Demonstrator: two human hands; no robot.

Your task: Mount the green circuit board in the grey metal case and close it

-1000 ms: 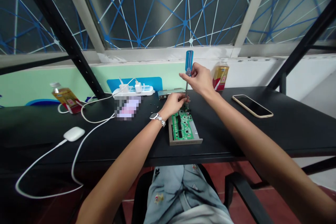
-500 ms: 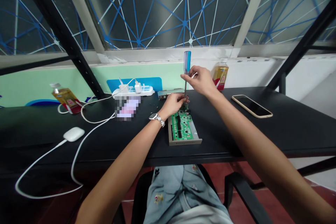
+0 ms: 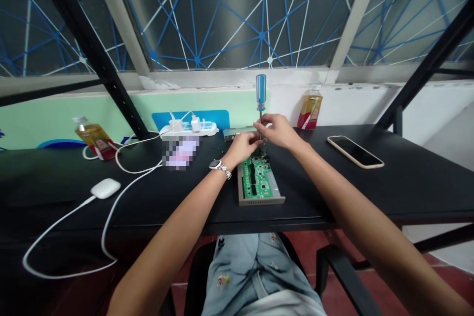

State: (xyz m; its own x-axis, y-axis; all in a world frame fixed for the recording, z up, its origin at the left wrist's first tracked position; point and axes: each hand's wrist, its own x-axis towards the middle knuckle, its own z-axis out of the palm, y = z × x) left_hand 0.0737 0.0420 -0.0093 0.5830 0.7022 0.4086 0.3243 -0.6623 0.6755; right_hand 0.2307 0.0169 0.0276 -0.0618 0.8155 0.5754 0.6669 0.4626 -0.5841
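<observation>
Centre of frame, head view: right hand (image 3: 280, 132) has dropped from near the handle of the screwdriver (image 3: 261, 91) to pinch its shaft, upright by the circuit board's far end. Left hand (image 3: 242, 149) is lower; its grip, I cannot tell. I judge the shaft better steadied above the circuit board (image 3: 264, 177).

A green printed circuit board (image 3: 263, 177) sits in a shallow grey metal casing (image 3: 262, 202). Over the board's far end stands an upright screwdriver (image 3: 261, 91) with a blue-and-clear handle, its thin metal shaft pinched by the right hand (image 3: 279, 132) below the handle. The left hand (image 3: 244, 147), a silver watch (image 3: 221, 167) at its wrist, reaches that far end beside the lower shaft; its exact grip is hidden. Right of the board lies a black-screened, pale-edged phone (image 3: 355, 151); well left, a rounded white plastic case (image 3: 105, 188).
</observation>
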